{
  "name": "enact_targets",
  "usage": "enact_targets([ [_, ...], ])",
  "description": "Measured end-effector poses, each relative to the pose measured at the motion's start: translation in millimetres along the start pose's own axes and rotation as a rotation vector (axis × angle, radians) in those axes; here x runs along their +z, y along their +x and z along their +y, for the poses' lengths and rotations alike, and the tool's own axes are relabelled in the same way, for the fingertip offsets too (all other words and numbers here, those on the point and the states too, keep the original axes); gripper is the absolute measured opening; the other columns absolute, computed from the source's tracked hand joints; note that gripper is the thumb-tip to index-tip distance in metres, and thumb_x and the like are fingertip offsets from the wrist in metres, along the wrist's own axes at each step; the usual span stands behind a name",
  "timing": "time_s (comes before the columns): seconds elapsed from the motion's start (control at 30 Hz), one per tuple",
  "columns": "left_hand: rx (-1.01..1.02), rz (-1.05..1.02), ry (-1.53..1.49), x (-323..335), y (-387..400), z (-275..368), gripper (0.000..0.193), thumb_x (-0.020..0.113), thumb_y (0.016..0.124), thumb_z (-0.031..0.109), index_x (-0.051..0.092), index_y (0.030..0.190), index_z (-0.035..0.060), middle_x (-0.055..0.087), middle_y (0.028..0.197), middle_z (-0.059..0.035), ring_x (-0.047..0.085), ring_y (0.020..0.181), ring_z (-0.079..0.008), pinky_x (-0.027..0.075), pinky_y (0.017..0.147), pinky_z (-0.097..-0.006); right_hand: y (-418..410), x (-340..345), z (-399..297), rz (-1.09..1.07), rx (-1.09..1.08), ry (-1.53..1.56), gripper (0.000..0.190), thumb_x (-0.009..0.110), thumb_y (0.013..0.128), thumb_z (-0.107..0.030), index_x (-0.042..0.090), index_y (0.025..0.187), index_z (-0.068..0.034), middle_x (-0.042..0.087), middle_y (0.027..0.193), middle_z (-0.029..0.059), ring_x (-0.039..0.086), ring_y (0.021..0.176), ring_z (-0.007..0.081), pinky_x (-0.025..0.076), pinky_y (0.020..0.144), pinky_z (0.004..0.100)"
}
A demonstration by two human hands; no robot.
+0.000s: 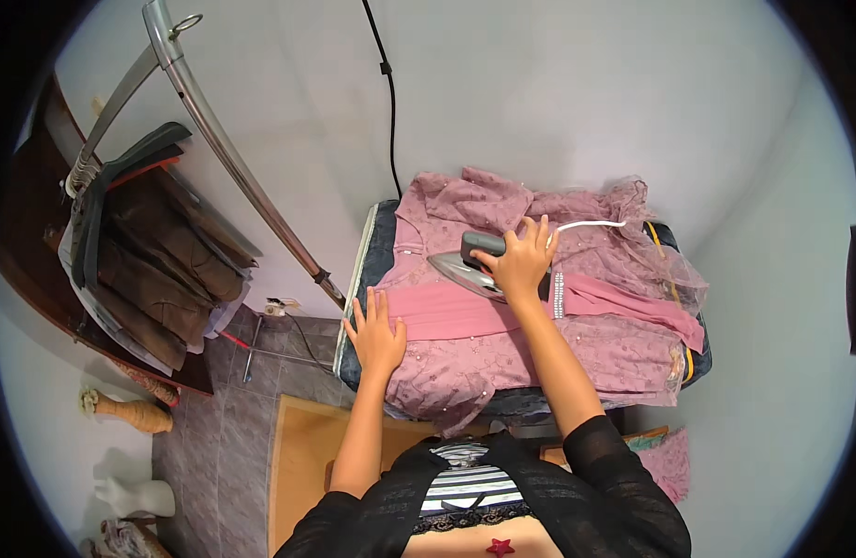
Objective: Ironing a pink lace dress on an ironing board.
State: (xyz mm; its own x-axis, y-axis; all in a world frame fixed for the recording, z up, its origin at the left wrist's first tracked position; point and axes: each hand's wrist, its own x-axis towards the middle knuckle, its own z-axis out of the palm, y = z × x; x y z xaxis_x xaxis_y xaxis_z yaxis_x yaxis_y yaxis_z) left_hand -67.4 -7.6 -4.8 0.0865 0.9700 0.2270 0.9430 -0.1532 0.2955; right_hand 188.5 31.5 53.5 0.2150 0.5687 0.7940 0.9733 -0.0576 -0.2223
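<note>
A pink embroidered dress [462, 363] with sheer parts lies spread over a dark padded ironing surface [380, 237]. Down its middle runs a plain pink fabric panel [442, 314], crossed by a light beaded band [558, 296]. My right hand [524, 261] grips the dark handle of a clothes iron [469, 272], whose pointed tip faces left. The iron sits over the upper edge of the panel; its soleplate is hidden from this angle. Flat on the panel's left end, near the padded edge, rests my left hand [377, 338] with fingers spread.
At left, a metal garment rack [225, 150] carries several hanging brown garments [156, 244]. A white cord [592, 224] trails right from the iron. A power socket [278, 307] with a dark cable lies near the floor. Vases [131, 411] stand on the left.
</note>
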Motion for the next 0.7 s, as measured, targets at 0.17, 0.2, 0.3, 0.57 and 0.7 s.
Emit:
enact_targets([
  [0.17, -0.005, -0.017, -0.019, -1, 2, 6, 0.061, 0.049, 0.086, 0.033, 0.037, 0.142, 0.0111, 0.023, 0.154, -0.008, 0.017, 0.141, -0.0347, 0.01, 0.111, -0.0581, 10, 13, -1, -0.016, 0.083, -0.113, 0.057, 0.077, 0.056, -0.056, 0.07, 0.078, -0.004, 0.057, 0.114, 0.0183, 0.043, 0.121, 0.0401, 0.023, 0.104, 0.057],
  [0.2, -0.005, -0.017, -0.017, 0, 2, 4, 0.061, 0.049, 0.086, 0.033, 0.037, 0.142, 0.0111, 0.023, 0.154, -0.008, 0.017, 0.141, -0.0347, 0.01, 0.111, -0.0581, 9, 14, 0, 0.005, 0.067, -0.091, 0.057, 0.077, 0.056, -0.056, 0.07, 0.079, -0.004, 0.058, 0.113, 0.0183, 0.043, 0.121, 0.0399, 0.023, 0.104, 0.0575],
  [0.3, -0.012, -0.011, -0.013, 2, 0, 1, 0.061, 0.049, 0.086, 0.033, 0.038, 0.142, 0.011, 0.023, 0.154, -0.0079, 0.017, 0.141, -0.0347, 0.01, 0.11, -0.0585, 3, 9, 5, -0.003, -0.019, -0.021, 0.057, 0.077, 0.055, -0.056, 0.069, 0.078, -0.005, 0.058, 0.113, 0.0177, 0.042, 0.122, 0.0395, 0.022, 0.105, 0.0576],
  [0.57, -0.008, -0.008, 0.001, 1, 2, 1, 0.06, 0.05, 0.087, 0.033, 0.04, 0.141, 0.0109, 0.023, 0.154, -0.0079, 0.017, 0.141, -0.0349, 0.011, 0.11, -0.0595, 4, 8, 9, -0.005, -0.024, 0.013, 0.055, 0.078, 0.053, -0.055, 0.068, 0.076, -0.005, 0.059, 0.111, 0.0148, 0.044, 0.121, 0.0385, 0.022, 0.105, 0.0577],
  [0.7, 0.005, 0.004, -0.011, 2, 2, 2, 0.06, 0.049, 0.087, 0.033, 0.039, 0.141, 0.011, 0.023, 0.154, -0.0078, 0.017, 0.141, -0.0349, 0.011, 0.11, -0.0595, 10, 14, 10, -0.03, -0.001, -0.033, 0.056, 0.077, 0.055, -0.055, 0.069, 0.078, -0.004, 0.06, 0.109, 0.0143, 0.045, 0.119, 0.0368, 0.022, 0.104, 0.0577],
])
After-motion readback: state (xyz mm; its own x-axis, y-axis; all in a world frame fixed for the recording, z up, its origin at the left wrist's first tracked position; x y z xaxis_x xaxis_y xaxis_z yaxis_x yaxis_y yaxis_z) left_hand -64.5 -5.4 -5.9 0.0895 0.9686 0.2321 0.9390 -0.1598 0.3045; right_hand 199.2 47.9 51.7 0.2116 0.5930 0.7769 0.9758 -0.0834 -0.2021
